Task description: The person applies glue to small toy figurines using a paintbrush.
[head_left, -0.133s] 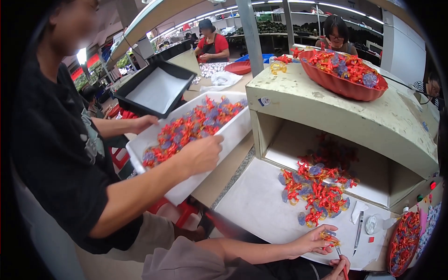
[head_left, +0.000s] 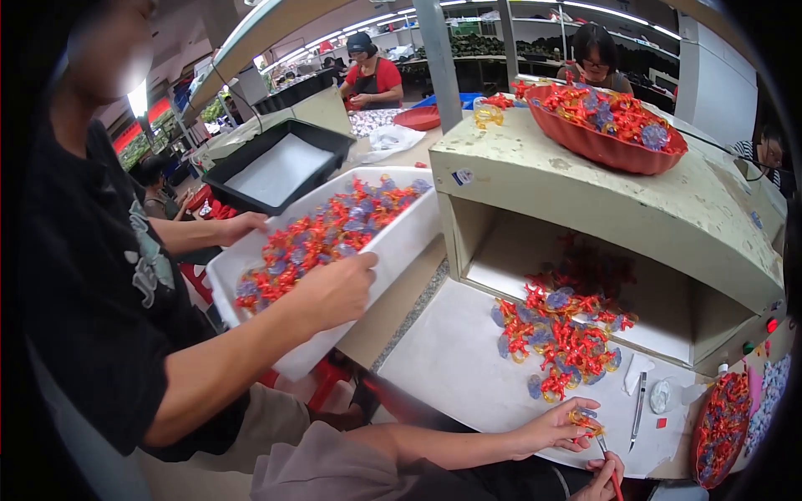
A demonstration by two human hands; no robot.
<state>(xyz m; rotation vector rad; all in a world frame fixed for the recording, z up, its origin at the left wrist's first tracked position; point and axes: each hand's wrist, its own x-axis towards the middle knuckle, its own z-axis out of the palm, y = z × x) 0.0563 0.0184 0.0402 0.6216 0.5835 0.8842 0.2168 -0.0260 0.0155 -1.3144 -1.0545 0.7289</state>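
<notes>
My left hand [head_left: 555, 430] pinches a small plastic trinket [head_left: 586, 419] in red, yellow and pale purple, at the near edge of the white work surface. A slim brush [head_left: 603, 448] with a red handle is gripped in my right hand [head_left: 600, 479]. Its tip meets the trinket or sits right beside it; I cannot tell which. Just beyond my hands lies a loose pile of similar trinkets [head_left: 568, 342], running back into the shaded mouth of a pale booth [head_left: 535, 167]. Metal tweezers [head_left: 638, 413] rest to the right of the pile.
At left, a person [head_left: 92, 275] holds a white bin [head_left: 384, 250] full of trinkets beside the bench. A black tray [head_left: 334, 144] is behind it. One red bowl of trinkets [head_left: 576, 138] tops the booth; another [head_left: 702, 434] stands at right. Crumpled tissue [head_left: 660, 397] lies near the tweezers.
The whole view has shifted slightly, moving the bench a little left in the picture. The other person's white bin has moved slightly left and nearer. My hands keep the same hold.
</notes>
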